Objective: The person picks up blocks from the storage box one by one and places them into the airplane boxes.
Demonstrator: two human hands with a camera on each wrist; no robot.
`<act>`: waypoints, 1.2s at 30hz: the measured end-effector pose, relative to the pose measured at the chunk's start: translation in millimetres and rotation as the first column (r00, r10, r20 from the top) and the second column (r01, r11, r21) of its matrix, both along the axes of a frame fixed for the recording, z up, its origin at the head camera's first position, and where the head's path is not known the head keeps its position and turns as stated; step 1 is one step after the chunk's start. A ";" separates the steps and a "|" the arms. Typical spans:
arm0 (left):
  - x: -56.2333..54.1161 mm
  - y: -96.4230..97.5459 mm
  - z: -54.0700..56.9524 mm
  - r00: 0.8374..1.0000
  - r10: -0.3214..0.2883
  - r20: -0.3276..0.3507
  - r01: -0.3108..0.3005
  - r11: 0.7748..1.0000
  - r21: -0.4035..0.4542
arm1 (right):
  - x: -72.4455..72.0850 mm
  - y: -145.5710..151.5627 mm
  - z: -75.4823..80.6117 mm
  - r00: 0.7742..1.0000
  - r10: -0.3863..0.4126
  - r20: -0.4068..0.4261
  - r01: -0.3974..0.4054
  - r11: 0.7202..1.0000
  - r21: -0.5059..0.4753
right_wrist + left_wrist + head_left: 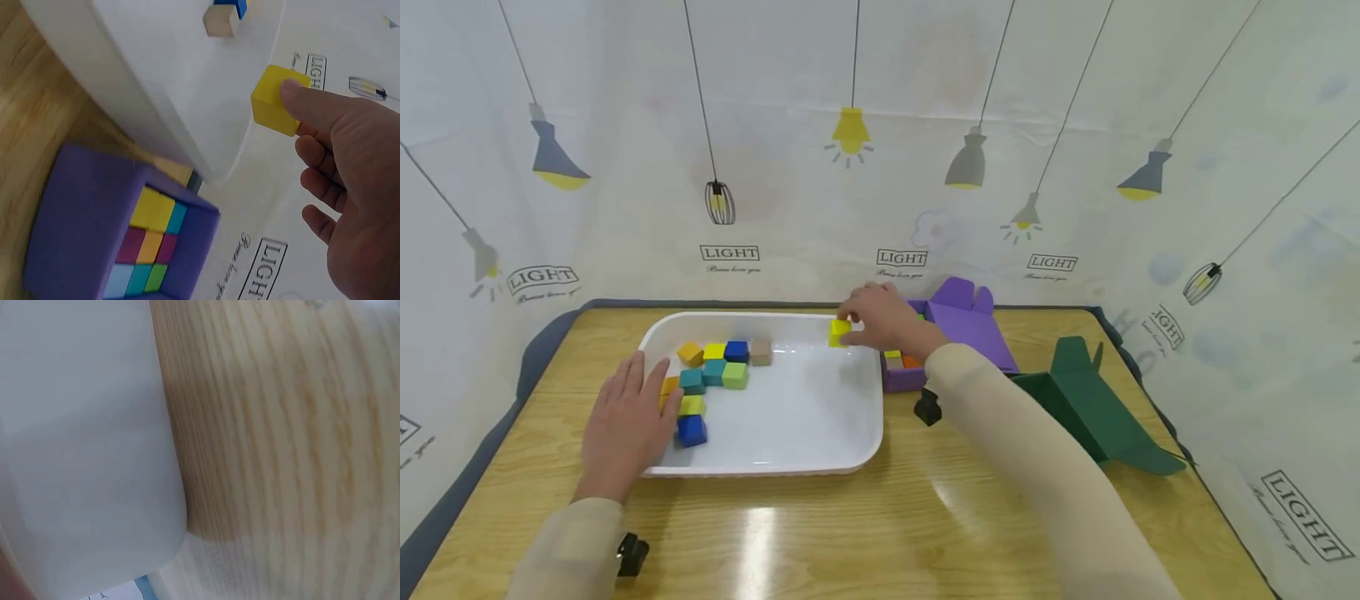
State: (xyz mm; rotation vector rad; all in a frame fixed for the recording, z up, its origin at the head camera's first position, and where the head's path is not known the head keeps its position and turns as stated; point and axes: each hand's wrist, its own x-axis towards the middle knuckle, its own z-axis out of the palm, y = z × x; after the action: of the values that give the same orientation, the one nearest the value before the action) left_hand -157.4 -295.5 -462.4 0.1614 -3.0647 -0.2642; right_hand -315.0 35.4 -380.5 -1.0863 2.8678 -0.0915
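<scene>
Between thumb and fingers, my right hand [883, 315] pinches a yellow cube [839, 333] above the far right corner of the white tray [820, 417]. The right wrist view shows the same yellow cube [275, 100] held at the fingertips. My left hand [632, 421] rests over the tray's left rim with its fingers spread, beside several coloured cubes. Among these are a blue cube [692, 430], a light green cube [734, 376] and a wooden cube [761, 352]. In the left wrist view only the tray's outer wall [87, 456] and the table show; the hand's work is hidden.
Right of the tray stands an open purple box [904, 381] with its lid folded back. Several coloured cubes lie packed inside, a yellow cube [152, 209] among them. Farther right sits a green box [1086, 400] with its lid open. Behind the wooden table [820, 542] hangs a printed cloth.
</scene>
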 end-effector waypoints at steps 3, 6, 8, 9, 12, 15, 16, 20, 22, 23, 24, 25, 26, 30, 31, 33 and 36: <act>0.1 -0.7 -1.1 1.000 -0.001 -0.005 0.001 1.000 -0.005 | -5.7 26.3 6.1 0.999 -0.029 -0.025 0.029 1.000 -0.008; -0.1 -1.5 -1.9 1.000 -0.004 -0.006 0.004 1.000 -0.010 | -10.2 52.0 8.9 0.997 -0.071 -0.034 0.071 0.997 0.006; 0.0 -2.1 -2.3 1.000 -0.004 -0.004 0.004 1.000 -0.015 | -11.9 66.9 9.0 0.995 -0.099 -0.020 0.100 0.995 0.026; 0.2 -2.3 -2.1 1.000 -0.004 -0.004 0.004 1.000 -0.016 | -12.3 73.5 8.3 0.993 -0.116 -0.014 0.117 0.992 0.038; 0.6 -2.8 -1.5 1.000 -0.004 -0.005 0.004 1.000 -0.016 | -13.2 90.6 4.3 0.988 -0.151 0.017 0.149 0.986 0.071; 0.6 -2.4 -0.9 1.000 -0.005 -0.007 0.005 1.000 -0.010 | -13.3 102.6 -0.2 0.986 -0.160 0.040 0.155 0.983 0.103; 0.5 -2.2 -0.8 1.000 -0.006 -0.009 0.006 1.000 -0.007 | -12.8 105.2 -1.1 0.986 -0.160 0.052 0.154 0.982 0.108; 0.6 -0.6 -0.6 1.000 -0.006 -0.006 0.006 1.000 0.001 | -10.2 109.9 -4.9 0.983 -0.158 0.090 0.146 0.980 0.133; 0.4 -0.4 -0.8 1.000 -0.005 -0.004 0.005 1.000 0.003 | -8.8 109.2 -7.2 0.982 -0.154 0.109 0.139 0.981 0.138; 0.3 -0.4 -1.0 1.000 -0.005 -0.002 0.005 1.000 0.003 | -8.6 108.6 -8.9 0.983 -0.150 0.109 0.133 0.980 0.151; 0.1 -0.5 -1.2 1.000 -0.006 -0.003 0.006 1.000 0.003 | -8.3 107.8 -10.5 0.983 -0.147 0.110 0.128 0.979 0.161; -0.1 -0.6 -1.4 1.000 -0.007 -0.005 0.007 1.000 0.000 | -8.1 107.2 -11.8 0.984 -0.137 0.110 0.117 0.978 0.171; -0.3 -0.7 -1.7 1.000 -0.008 -0.007 0.008 1.000 -0.001 | -7.8 106.6 -13.1 0.984 -0.136 0.113 0.114 0.977 0.182; -0.7 -1.3 -2.4 1.000 -0.011 -0.013 0.011 1.000 -0.008 | -7.6 104.8 -15.4 0.986 -0.124 0.112 0.098 0.972 0.214; -0.6 -1.4 -2.4 1.000 -0.011 -0.013 0.010 1.000 -0.008 | -7.4 104.6 -15.2 0.987 -0.123 0.108 0.096 0.970 0.222; -0.6 -1.6 -2.3 1.000 -0.009 -0.010 0.009 1.000 -0.006 | -6.9 104.0 -13.9 0.986 -0.129 0.102 0.102 0.965 0.240; -0.2 -1.9 -1.9 1.000 -0.005 -0.007 0.005 1.000 -0.005 | -6.3 103.0 -12.0 0.987 -0.137 0.084 0.109 0.956 0.274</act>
State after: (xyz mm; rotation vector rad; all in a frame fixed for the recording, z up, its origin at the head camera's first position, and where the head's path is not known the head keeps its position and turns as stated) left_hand -157.6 -297.4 -464.2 0.1529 -3.0593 -0.2569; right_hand -321.3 138.4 -392.5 -0.8277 2.7504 0.2233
